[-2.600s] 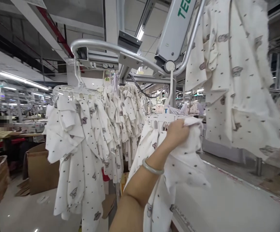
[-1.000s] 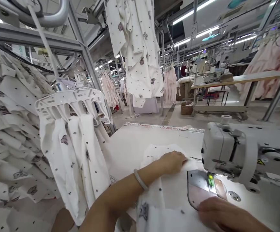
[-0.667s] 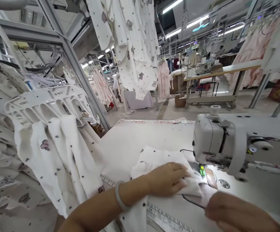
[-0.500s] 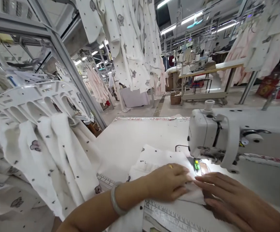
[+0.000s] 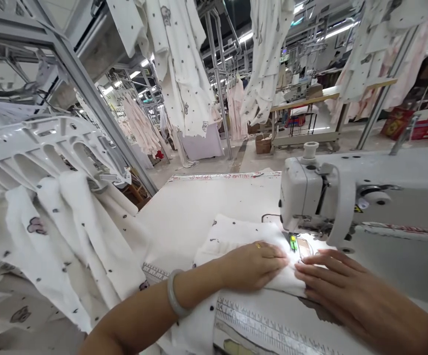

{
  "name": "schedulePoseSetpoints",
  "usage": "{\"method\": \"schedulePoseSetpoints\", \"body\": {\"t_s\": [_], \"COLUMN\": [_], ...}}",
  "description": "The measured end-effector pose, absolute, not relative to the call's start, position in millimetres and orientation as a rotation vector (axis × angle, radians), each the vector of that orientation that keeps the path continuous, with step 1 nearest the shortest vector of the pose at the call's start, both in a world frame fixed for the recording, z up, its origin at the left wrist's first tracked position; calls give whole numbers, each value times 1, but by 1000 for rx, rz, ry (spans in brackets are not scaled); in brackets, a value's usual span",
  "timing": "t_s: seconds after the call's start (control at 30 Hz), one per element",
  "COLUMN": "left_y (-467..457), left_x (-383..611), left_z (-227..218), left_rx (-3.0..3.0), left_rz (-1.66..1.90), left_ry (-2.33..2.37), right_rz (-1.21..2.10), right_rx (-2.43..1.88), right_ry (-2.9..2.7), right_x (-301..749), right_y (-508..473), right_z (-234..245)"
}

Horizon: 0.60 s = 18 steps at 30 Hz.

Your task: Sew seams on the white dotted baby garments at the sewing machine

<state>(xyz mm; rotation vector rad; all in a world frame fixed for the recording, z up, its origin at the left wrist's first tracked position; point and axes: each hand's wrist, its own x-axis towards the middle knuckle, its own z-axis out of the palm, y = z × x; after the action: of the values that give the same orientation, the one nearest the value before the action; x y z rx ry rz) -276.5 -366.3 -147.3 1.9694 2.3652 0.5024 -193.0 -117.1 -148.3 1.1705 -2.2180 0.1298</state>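
Observation:
White printed fabric [image 5: 236, 236] lies on the sewing table, its right edge at the lit needle area of a white sewing machine [image 5: 310, 192]. A small green and yellow part [image 5: 293, 242] shows beside the presser foot area. My left hand [image 5: 258, 266], with a ring and a bangle, presses on the fabric just left of the foot, fingers together and closed on the cloth. My right hand [image 5: 339, 283] rests palm down at the fabric's right edge, fingers stretched out with their tips near the left fingertips. The needle itself is hard to make out.
Printed garment pieces [image 5: 77, 227] hang from a white clip rack [image 5: 47, 143] at left. More printed garments [image 5: 184, 74] hang ahead. A ruler strip [image 5: 258, 323] is on the table's near edge. A grey metal post [image 5: 91, 108] stands at left.
My left fingers have come together on the fabric. My right hand stays beside the foot, its fingers extended. The view has shifted slightly, and the hanging garments ahead have parted.

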Motion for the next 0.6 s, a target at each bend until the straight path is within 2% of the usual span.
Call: {"method": "schedulePoseSetpoints", "body": {"t_s": [0.23,0.47,0.6], "left_y": [-353,-350,-350], "left_x": [-295,-298,-300], "left_z": [-147,-144,-149], "left_rx": [1941,1926,1959], "left_rz": [527,599,597], "left_ry": [2353,2341,2340], "right_rz": [-39,181,193], "right_rx": [1129,989,989], "right_ry": [-2234,-2287,-2290], "right_x": [-199,-200,-197], "right_y": [-97,-99,-102], "right_z": [-161,-169,-161]}}
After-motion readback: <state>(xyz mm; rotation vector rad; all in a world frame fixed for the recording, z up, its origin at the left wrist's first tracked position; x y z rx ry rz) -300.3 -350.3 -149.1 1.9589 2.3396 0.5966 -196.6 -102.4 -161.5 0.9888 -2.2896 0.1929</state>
